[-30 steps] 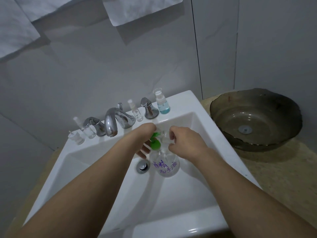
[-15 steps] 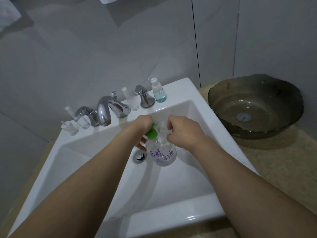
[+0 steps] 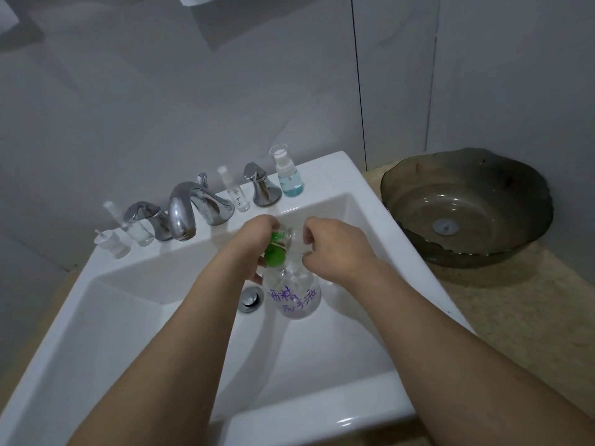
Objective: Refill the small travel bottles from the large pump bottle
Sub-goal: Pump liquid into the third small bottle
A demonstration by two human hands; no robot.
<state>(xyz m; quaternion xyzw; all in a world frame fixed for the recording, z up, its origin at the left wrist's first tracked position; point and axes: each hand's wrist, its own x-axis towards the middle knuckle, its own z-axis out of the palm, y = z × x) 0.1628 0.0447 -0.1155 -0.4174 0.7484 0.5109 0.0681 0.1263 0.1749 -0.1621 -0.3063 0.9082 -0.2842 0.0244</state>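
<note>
Over the sink (image 3: 363, 201), the left hand (image 3: 257, 233) gripping the green pump (image 3: 274, 252) should press slowly while the right hand (image 3: 331, 249) pinches a small bottle (image 3: 294, 239) steady under its spout.

A white rectangular sink (image 3: 360, 185) is set into a speckled beige counter (image 3: 515, 317); along its far ledge are ranged, from left to right, a small capped clear bottle (image 3: 111, 243), a clear spray bottle (image 3: 136, 226), a chrome faucet (image 3: 193, 210) with two handles, a slim clear bottle (image 3: 236, 194) and a blue-liquid pump bottle (image 3: 288, 175); a dark glass basin (image 3: 467, 207) is seated on the counter at the right.
</note>
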